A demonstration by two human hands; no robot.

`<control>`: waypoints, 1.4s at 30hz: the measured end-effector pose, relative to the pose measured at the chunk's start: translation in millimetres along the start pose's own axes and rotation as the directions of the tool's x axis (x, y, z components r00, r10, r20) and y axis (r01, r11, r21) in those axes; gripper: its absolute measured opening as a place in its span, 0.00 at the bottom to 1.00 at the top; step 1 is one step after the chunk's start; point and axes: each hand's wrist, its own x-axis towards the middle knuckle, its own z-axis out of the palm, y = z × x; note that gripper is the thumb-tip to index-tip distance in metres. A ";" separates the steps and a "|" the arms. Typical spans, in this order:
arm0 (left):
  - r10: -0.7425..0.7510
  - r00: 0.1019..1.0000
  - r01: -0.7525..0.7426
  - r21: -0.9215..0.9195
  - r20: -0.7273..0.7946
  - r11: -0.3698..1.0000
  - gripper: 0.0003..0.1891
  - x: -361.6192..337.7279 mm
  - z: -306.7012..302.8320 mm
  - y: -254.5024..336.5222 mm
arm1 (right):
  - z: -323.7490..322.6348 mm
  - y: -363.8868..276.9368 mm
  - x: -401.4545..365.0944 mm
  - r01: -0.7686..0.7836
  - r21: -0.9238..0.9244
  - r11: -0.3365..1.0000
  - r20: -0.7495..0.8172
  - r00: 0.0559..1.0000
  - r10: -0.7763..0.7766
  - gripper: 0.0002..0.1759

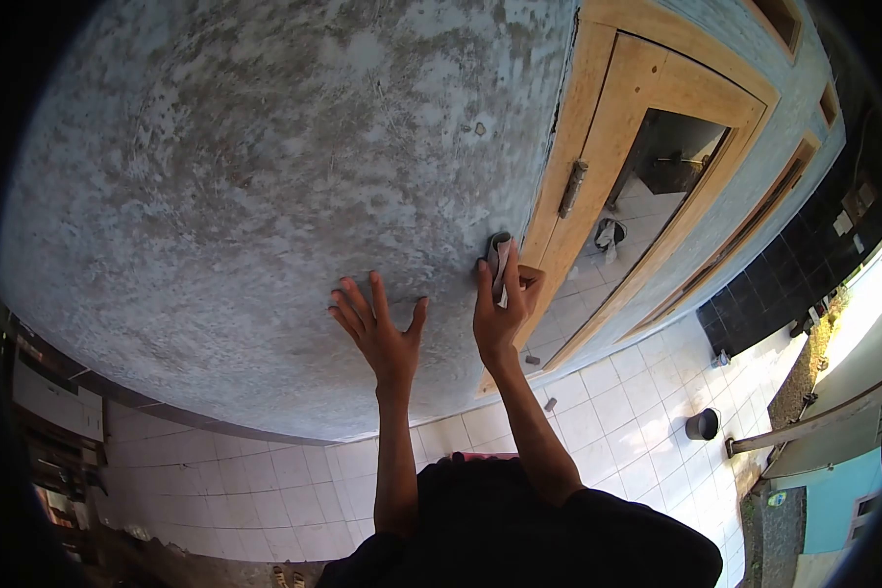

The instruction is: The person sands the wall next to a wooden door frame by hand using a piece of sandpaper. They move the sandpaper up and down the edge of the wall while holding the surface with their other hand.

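Note:
My left hand [379, 333] rests on the blue-grey wall [265, 225], its fingers spread and nothing in it. To the right of it, my right hand [505, 309] pinches a folded piece of sandpaper [500, 263], dark on one face and pale on the other. The sandpaper is against the wall, close beside the wooden window frame [561, 147]. Patchy pale and dark scuffs cover the wall's surface.
A metal hinge [573, 189] sits on the frame, whose glass pane [647, 196] reflects the floor. White floor tiles [265, 490] run below. A dark bucket [703, 424] stands at right, near a wooden post [764, 439]. Sandals [287, 578] lie at the bottom edge.

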 end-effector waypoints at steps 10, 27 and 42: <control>0.008 1.000 -0.008 -0.011 -0.016 1.000 0.48 0.3 4.0 -3.0 | -1.7 -17.1 33.6 0.070 0.038 0.997 0.005 0.998 -0.070 0.27; 0.009 1.000 -0.009 -0.007 -0.025 1.000 0.47 -1.5 4.9 -4.5 | 0.0 1.6 -9.1 -0.155 0.133 0.979 0.058 0.987 0.148 0.26; 0.014 0.999 -0.014 0.003 -0.036 1.000 0.47 -0.6 6.6 -5.7 | -1.9 -0.7 3.2 -0.054 0.021 0.998 0.039 0.998 0.053 0.27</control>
